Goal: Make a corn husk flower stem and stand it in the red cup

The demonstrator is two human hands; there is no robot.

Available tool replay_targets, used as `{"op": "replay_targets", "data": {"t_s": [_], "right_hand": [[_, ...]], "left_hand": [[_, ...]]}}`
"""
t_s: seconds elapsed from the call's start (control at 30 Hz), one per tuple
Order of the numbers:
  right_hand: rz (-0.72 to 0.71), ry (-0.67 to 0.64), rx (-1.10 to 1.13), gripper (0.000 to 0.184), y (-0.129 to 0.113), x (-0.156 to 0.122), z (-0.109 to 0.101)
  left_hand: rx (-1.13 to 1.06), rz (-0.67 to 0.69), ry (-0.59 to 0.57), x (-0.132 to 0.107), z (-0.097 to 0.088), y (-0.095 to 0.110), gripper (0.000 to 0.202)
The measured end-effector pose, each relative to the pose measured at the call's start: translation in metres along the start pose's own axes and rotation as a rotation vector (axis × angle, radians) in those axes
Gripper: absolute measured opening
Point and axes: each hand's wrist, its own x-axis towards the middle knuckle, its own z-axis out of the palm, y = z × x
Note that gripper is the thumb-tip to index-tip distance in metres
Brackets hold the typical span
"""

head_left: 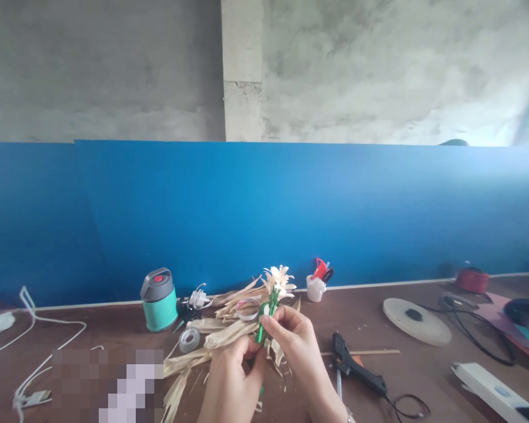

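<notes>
Both hands meet on an artificial flower [279, 281] with pale cream petals and a green stem, held upright over the table. My left hand [237, 376] grips the green stem low down, thumb and fingers pressed together. Higher up, just under the petals, my right hand [293, 338] pinches the green upper part of the stem. Dried corn husks [229, 335] lie spread behind and left of my hands. A grey roll of tape [189, 339] and a clear ring-shaped roll [247, 309] sit among them.
A black glue gun [357, 367] lies right of my hands with its cord, near a thin wooden stick [379, 352]. Further out are a round white lid [417, 321], a white power strip [494, 388], a teal flask [159, 305] and a white cup [316, 289]. A blue partition [247, 211] stands behind.
</notes>
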Motion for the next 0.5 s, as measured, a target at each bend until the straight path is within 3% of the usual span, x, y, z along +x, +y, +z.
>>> {"op": "replay_targets", "data": {"t_s": [0.17, 0.37, 0.5], "right_hand": [[0.010, -0.046, 0.010, 0.042, -0.006, 0.002, -0.002], [0.084, -0.245, 0.126, 0.053, -0.014, 0.003, -0.006], [0.169, -0.294, 0.246, 0.041, -0.013, -0.001, -0.007]], "left_hand": [[-0.269, -0.172, -0.135, 0.001, 0.000, -0.001, 0.024], [-0.526, -0.228, -0.197, 0.006, -0.010, 0.004, 0.036], [-0.651, -0.252, -0.243, 0.007, -0.015, 0.007, 0.040]]}}
